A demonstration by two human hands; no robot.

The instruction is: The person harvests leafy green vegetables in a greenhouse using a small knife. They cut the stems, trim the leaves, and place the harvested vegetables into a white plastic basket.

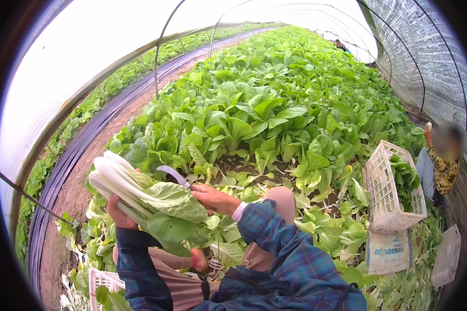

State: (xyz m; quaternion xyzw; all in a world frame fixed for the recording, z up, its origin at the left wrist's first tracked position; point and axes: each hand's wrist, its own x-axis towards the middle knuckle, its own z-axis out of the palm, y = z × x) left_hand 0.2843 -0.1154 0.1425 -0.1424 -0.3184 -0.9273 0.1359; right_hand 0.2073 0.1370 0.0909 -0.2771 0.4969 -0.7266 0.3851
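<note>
My left hand (120, 212) grips a bunch of leafy greens (140, 190) with thick white stalks. The stalks point up and to the left, and the broad green leaves hang toward the right. My right hand (214, 200) is closed on the handle of a curved sickle knife (173, 173). Its blade points left, just above the leaves of the bunch. The fingers of my right hand are beside the leaf edges; whether they touch them I cannot tell. Behind both hands stand rooted leafy green plants (233, 128), with loose leaves on the soil below them.
A white plastic crate (389, 186) of greens stands at right on a printed sack (389, 252), near a seated co-worker (445, 167). Another crate (101, 280) is at lower left, and a pale crate (445, 256) lies far right. Tunnel hoops (157, 58) arch along the bed. Another person (340, 45) is far back.
</note>
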